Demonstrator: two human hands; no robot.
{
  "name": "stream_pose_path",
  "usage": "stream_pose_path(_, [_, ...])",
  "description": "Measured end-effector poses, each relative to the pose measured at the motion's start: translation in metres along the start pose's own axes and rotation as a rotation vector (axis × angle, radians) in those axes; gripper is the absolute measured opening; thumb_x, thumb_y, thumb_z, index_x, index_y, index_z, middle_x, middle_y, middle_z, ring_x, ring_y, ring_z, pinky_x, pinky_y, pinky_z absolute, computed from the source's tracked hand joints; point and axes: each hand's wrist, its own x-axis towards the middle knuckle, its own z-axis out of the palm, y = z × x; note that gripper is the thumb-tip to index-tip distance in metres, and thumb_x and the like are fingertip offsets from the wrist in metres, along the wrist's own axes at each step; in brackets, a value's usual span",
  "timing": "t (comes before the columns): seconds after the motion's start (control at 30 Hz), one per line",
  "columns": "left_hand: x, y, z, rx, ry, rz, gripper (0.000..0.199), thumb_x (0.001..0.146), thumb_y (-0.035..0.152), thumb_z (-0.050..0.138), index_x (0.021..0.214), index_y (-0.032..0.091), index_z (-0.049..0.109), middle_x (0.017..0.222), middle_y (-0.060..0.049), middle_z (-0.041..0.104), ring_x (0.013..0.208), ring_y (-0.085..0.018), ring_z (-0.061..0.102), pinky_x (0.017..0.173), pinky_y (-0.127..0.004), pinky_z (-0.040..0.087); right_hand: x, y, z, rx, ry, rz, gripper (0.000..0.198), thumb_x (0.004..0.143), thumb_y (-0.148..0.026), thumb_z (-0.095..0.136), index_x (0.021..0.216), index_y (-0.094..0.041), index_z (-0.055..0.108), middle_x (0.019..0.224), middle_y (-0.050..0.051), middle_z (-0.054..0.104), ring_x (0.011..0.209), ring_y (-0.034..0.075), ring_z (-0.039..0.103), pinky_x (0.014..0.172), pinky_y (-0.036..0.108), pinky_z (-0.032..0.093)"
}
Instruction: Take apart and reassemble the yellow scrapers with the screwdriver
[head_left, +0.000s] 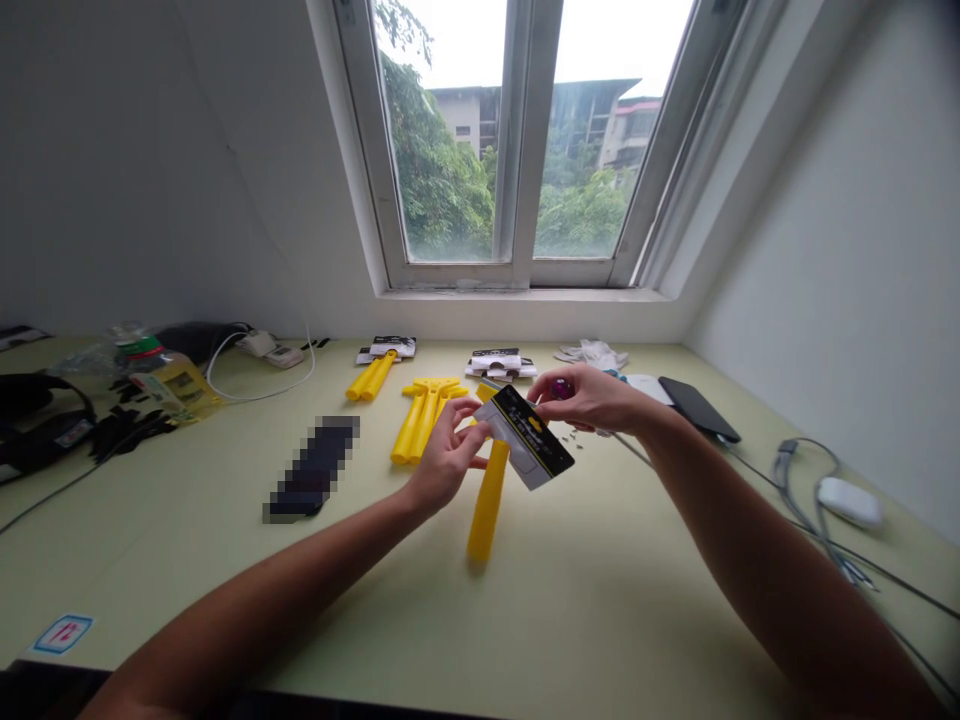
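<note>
Over the middle of the table, my left hand (450, 455) is closed on a yellow plastic handle (487, 510), which slants down toward me. A black-and-white printed card (529, 440) sits across the handle's head and hides much of it. My right hand (592, 398) is closed just right of the card, its fingertips close to the card's upper edge. From its grip shows the dark purple rounded end (561, 388) of a tool, perhaps a screwdriver; the rest of it is hidden. Small metal screws (574, 440) lie beyond on the table.
Several T-shaped yellow handles (424, 420) lie left of my hands, with carded yellow handles (373, 375) behind. More cards (501, 363) and white gloves (592, 354) are at the back. A phone (315, 470), a bottle (172, 380), a black power bank (700, 408) and cables (787, 480) flank them.
</note>
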Motion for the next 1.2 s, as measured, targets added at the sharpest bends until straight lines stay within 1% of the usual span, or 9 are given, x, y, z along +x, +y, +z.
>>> stream_pose_path(0.07, [0.003, 0.000, -0.003, 0.001, -0.026, 0.002, 0.034, 0.083, 0.040, 0.068, 0.101, 0.021, 0.047, 0.108, -0.004, 0.057, 0.095, -0.021, 0.065, 0.062, -0.034, 0.064, 0.001, 0.002, -0.001, -0.016, 0.007, 0.011, 0.031, 0.076, -0.044, 0.070, 0.089, -0.016, 0.067, 0.054, -0.006, 0.050, 0.039, 0.004, 0.038, 0.034, 0.018, 0.028])
stream_pose_path(0.17, [0.004, -0.002, -0.010, -0.032, -0.142, -0.044, 0.032, 0.083, 0.039, 0.069, 0.094, 0.019, 0.046, 0.093, -0.004, 0.062, 0.094, -0.021, 0.065, 0.066, -0.038, 0.064, 0.002, 0.004, -0.002, -0.043, 0.009, 0.028, 0.030, 0.075, -0.045, 0.069, 0.088, -0.017, 0.067, 0.053, -0.006, 0.049, 0.040, 0.005, 0.039, 0.034, 0.019, 0.028])
stream_pose_path(0.3, [0.002, -0.006, -0.015, -0.076, -0.275, -0.090, 0.028, 0.084, 0.035, 0.069, 0.085, 0.017, 0.047, 0.093, -0.005, 0.063, 0.094, -0.019, 0.063, 0.076, -0.041, 0.062, 0.004, 0.007, -0.003, -0.070, 0.032, 0.028, 0.030, 0.073, -0.043, 0.070, 0.088, -0.018, 0.067, 0.055, -0.006, 0.050, 0.041, 0.006, 0.039, 0.036, 0.020, 0.027])
stream_pose_path(0.5, [-0.005, -0.009, -0.016, -0.121, -0.395, -0.116, 0.024, 0.089, 0.037, 0.063, 0.097, 0.017, 0.053, 0.110, -0.010, 0.062, 0.105, -0.024, 0.062, 0.084, -0.046, 0.058, 0.005, 0.013, -0.004, -0.063, 0.116, -0.066, 0.024, 0.076, -0.038, 0.068, 0.088, -0.018, 0.063, 0.057, -0.006, 0.050, 0.046, 0.006, 0.041, 0.040, 0.019, 0.030])
stream_pose_path(0.6, [-0.009, -0.010, -0.014, -0.101, -0.448, -0.131, 0.027, 0.091, 0.039, 0.060, 0.104, 0.016, 0.056, 0.108, -0.011, 0.061, 0.107, -0.026, 0.061, 0.084, -0.046, 0.057, 0.004, 0.011, -0.002, 0.010, 0.145, -0.098, 0.025, 0.077, -0.037, 0.069, 0.088, -0.018, 0.059, 0.052, -0.007, 0.051, 0.042, 0.006, 0.041, 0.038, 0.018, 0.030])
stream_pose_path(0.73, [-0.013, -0.011, -0.009, -0.065, -0.511, -0.128, 0.029, 0.093, 0.039, 0.056, 0.112, 0.017, 0.058, 0.110, -0.012, 0.060, 0.105, -0.025, 0.061, 0.083, -0.044, 0.057, 0.001, 0.003, 0.002, 0.052, 0.170, -0.102, 0.028, 0.079, -0.041, 0.068, 0.087, -0.019, 0.053, 0.055, -0.003, 0.061, 0.039, 0.007, 0.044, 0.035, 0.019, 0.032])
stream_pose_path(0.83, [-0.016, -0.011, -0.005, -0.009, -0.526, -0.101, 0.031, 0.093, 0.040, 0.054, 0.116, 0.019, 0.059, 0.112, -0.013, 0.059, 0.102, -0.025, 0.062, 0.081, -0.042, 0.057, -0.002, -0.003, 0.003, 0.033, 0.221, -0.132, 0.029, 0.080, -0.042, 0.066, 0.087, -0.019, 0.050, 0.058, -0.001, 0.063, 0.039, 0.007, 0.044, 0.034, 0.018, 0.030])
stream_pose_path(1.0, [-0.026, -0.011, 0.005, 0.213, -0.530, -0.064, 0.030, 0.094, 0.038, 0.051, 0.110, 0.016, 0.064, 0.100, -0.012, 0.062, 0.092, -0.022, 0.063, 0.076, -0.036, 0.057, -0.006, -0.007, 0.005, -0.091, 0.376, -0.201, 0.029, 0.082, -0.042, 0.066, 0.085, -0.019, 0.049, 0.060, 0.000, 0.063, 0.041, 0.007, 0.047, 0.038, 0.020, 0.033])
stream_pose_path(1.2, [-0.035, -0.009, 0.015, 0.415, -0.624, -0.069, 0.024, 0.093, 0.023, 0.045, 0.105, 0.017, 0.066, 0.094, -0.008, 0.066, 0.079, -0.017, 0.062, 0.067, -0.027, 0.053, -0.011, -0.013, 0.006, -0.141, 0.584, -0.190, 0.030, 0.081, -0.045, 0.066, 0.086, -0.020, 0.049, 0.065, 0.002, 0.065, 0.045, 0.010, 0.053, 0.041, 0.023, 0.039])
